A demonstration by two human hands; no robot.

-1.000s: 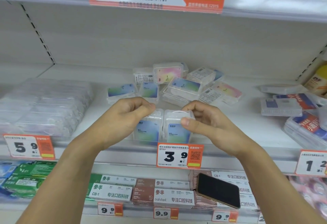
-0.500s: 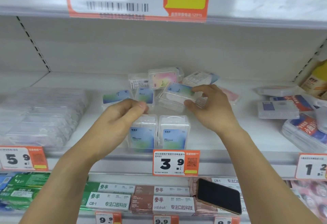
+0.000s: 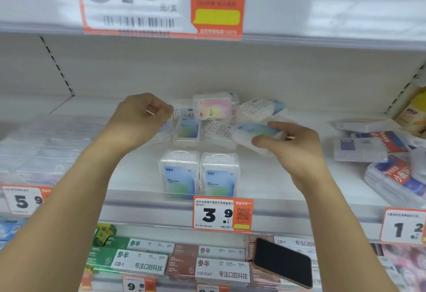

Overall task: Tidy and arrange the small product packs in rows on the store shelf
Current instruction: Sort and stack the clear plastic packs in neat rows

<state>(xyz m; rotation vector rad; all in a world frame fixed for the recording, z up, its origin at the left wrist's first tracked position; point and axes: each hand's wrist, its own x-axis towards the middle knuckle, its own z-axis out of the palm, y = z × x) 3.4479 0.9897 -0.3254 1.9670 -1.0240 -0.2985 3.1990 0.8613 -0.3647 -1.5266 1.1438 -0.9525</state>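
Two small clear packs with blue-green labels stand upright side by side at the shelf's front edge, the left pack [image 3: 179,176] touching the right pack [image 3: 220,177]. Behind them lies a loose pile of the same packs, with a pink-labelled pack [image 3: 213,106] on top. My left hand [image 3: 143,116] is at the pile's left side, thumb and curled fingers pinching the edge of a clear barcode-labelled pack [image 3: 183,110]. To the right of the pile, my right hand [image 3: 297,146] grips a blue-green pack [image 3: 255,133], tilted and lifted just off the pile.
Stacks of clear boxes [image 3: 46,144] fill the shelf's left side. Flat packs [image 3: 359,148] with red-and-blue labels and a yellow bottle [image 3: 415,116] lie at the right. A black phone [image 3: 283,261] rests on toothpaste boxes [image 3: 138,261] on the shelf below. The 3.9 price tag [image 3: 221,214] hangs on the rail.
Both hands left the two upright front packs. The right hand took a blue-green pack from the pile and drew it rightward. The left hand moved up to the pile's left side.
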